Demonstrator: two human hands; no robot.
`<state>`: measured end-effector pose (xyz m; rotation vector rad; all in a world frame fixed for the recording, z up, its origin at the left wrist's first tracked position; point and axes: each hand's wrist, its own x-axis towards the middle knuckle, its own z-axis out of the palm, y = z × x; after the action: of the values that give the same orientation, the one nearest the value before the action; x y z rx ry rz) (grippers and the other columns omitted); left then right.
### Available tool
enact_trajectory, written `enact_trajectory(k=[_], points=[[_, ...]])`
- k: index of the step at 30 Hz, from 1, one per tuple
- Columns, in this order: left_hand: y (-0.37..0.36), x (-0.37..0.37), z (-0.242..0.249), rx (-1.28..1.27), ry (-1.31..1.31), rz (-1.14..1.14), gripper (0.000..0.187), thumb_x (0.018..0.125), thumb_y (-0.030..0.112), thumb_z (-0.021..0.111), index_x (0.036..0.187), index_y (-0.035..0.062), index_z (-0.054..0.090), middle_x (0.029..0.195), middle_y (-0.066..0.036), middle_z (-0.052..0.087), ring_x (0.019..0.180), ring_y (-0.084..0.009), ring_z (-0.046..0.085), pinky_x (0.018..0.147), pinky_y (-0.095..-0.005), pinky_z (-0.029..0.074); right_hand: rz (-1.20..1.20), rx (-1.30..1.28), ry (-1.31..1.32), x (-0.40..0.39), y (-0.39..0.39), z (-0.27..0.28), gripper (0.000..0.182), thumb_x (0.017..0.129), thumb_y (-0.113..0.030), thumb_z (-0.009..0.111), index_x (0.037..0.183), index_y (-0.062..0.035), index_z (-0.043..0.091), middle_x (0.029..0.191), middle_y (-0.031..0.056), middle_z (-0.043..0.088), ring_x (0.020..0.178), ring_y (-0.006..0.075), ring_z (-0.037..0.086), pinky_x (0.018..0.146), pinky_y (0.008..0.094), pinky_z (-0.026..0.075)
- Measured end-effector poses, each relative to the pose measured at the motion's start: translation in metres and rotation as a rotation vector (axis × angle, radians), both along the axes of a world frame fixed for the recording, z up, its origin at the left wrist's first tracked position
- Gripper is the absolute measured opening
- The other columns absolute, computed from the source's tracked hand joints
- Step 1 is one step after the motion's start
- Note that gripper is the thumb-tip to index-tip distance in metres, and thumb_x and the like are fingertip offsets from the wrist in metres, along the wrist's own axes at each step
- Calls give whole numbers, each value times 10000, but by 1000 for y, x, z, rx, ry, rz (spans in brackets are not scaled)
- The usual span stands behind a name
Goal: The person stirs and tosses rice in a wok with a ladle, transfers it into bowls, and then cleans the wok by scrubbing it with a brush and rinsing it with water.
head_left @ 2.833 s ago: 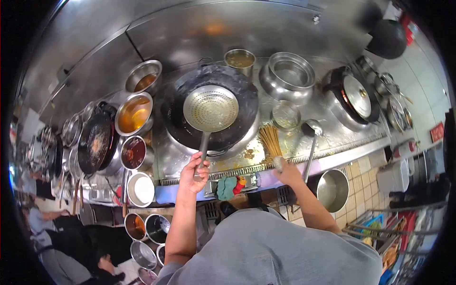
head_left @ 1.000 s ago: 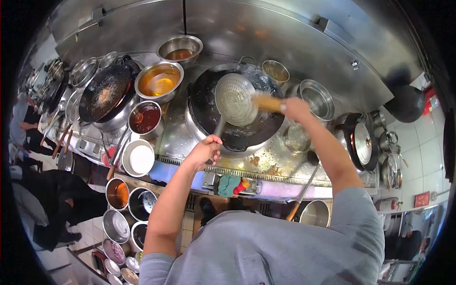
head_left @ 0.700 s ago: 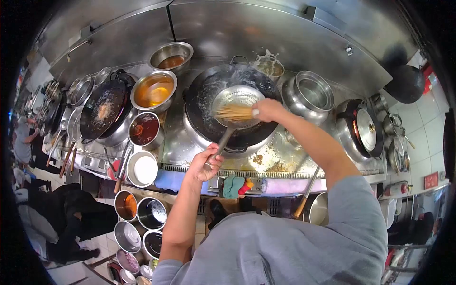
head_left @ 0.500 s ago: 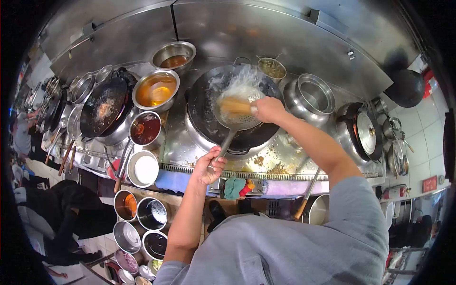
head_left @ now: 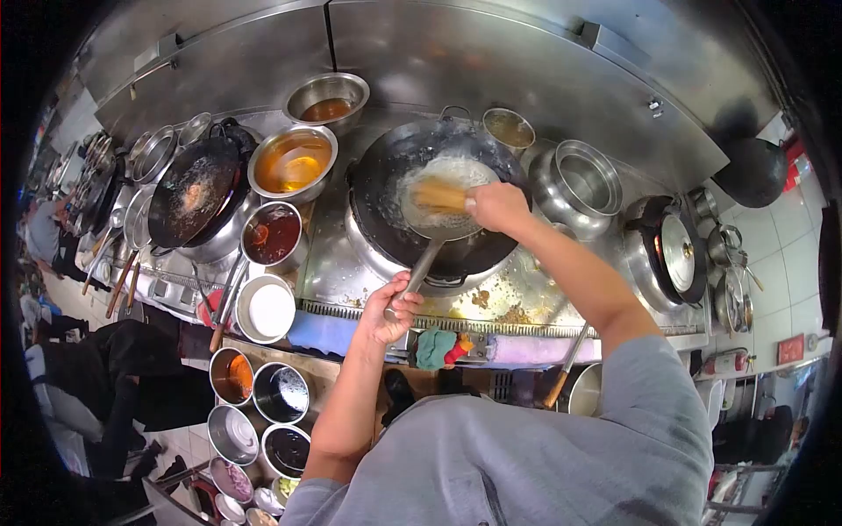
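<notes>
Scrubbing step in hand: the strainer ladle (head_left: 445, 203) is held over the wok (head_left: 436, 206), frame centre, its handle gripped by the left hand (head_left: 392, 311). The bamboo brush (head_left: 438, 195) is clenched in the right hand (head_left: 498, 207), bristles pressed into the bowl. Next, a steady handle and brush strokes across the mesh are likely needed.

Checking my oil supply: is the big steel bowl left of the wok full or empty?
Partly full: amber liquid fills much of the big steel bowl.
</notes>
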<state>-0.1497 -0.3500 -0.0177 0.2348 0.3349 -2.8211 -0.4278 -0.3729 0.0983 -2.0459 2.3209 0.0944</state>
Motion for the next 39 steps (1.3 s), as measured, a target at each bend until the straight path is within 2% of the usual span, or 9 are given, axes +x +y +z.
enact_trajectory(k=[5, 7, 11, 16, 19, 22, 33, 36, 39], points=[[2, -7, -2, 74, 78, 19, 125, 910, 107, 499, 989, 160, 579, 782, -84, 480, 541, -85, 481, 433, -197, 425, -72, 0, -143, -25, -18, -15, 247, 792, -237, 554, 968, -137, 695, 907, 161, 672, 862, 326, 654, 745, 435, 528], [-3, -12, 4, 101, 58, 4, 136, 907, 106, 496, 990, 159, 590, 781, -84, 481, 541, -88, 485, 434, -201, 431, -32, -1, 53, -13, -23, -7, 252, 789, -259, 562, 978, -165, 701, 914, 165, 671, 862, 331, 654, 764, 433, 527], [-4, -6, 3, 42, 22, -2, 135, 916, 131, 493, 999, 167, 592, 784, -84, 485, 545, -81, 485, 434, -200, 429, 139, 107, -13, -21, -5, -24, 313, 790, -249, 588, 1091, -204, 666, 946, 113, 679, 905, 311, 648, 772, 432, 523], [-3, 0, 1, -5, -18, -7, 119, 924, 140, 482, 997, 187, 564, 785, -85, 486, 546, -77, 483, 433, -200, 430, 196, 206, 146, -4, 11, 33, 398, 814, -262, 601, 1211, -286, 604, 1006, 94, 669, 919, 278, 649, 763, 402, 529], [-1, -3, 2, 0, -14, 2, 109, 930, 143, 479, 988, 192, 558, 786, -86, 487, 543, -77, 483, 434, -201, 433, 309, 119, 60, -28, 7, -10, 391, 810, -214, 582, 1191, -293, 620, 959, 87, 678, 894, 270, 657, 754, 396, 529], [-1, -3, 6, 1, -22, 0, 109, 932, 145, 479, 992, 193, 555, 785, -88, 489, 543, -82, 485, 434, -202, 432, 60, 134, 179, -52, -23, -14, 373, 812, -185, 556, 1162, -286, 635, 915, 111, 677, 865, 287, 660, 730, 413, 531], [-8, -6, 26, 98, -32, -33, 122, 900, 119, 516, 989, 190, 560, 785, -104, 503, 539, -101, 487, 444, -214, 440, -62, 23, 162, -28, -25, -22, 276, 799, -204, 541, 1034, -193, 686, 891, 137, 683, 849, 307, 669, 744, 442, 533], [-9, -12, 28, -142, -286, -5, 133, 893, 116, 520, 989, 200, 557, 768, -99, 506, 517, -95, 473, 409, -204, 413, 102, 58, -14, -7, 1, -15, 217, 766, -216, 577, 923, -146, 710, 920, 114, 690, 868, 304, 669, 724, 428, 541], [-8, -9, 37, -203, -370, -5, 133, 896, 119, 521, 990, 205, 558, 762, -92, 508, 512, -90, 463, 402, -199, 404, -50, 128, 85, -39, -6, 0, 254, 770, -239, 569, 978, -166, 697, 931, 120, 686, 883, 314, 663, 745, 424, 540]])
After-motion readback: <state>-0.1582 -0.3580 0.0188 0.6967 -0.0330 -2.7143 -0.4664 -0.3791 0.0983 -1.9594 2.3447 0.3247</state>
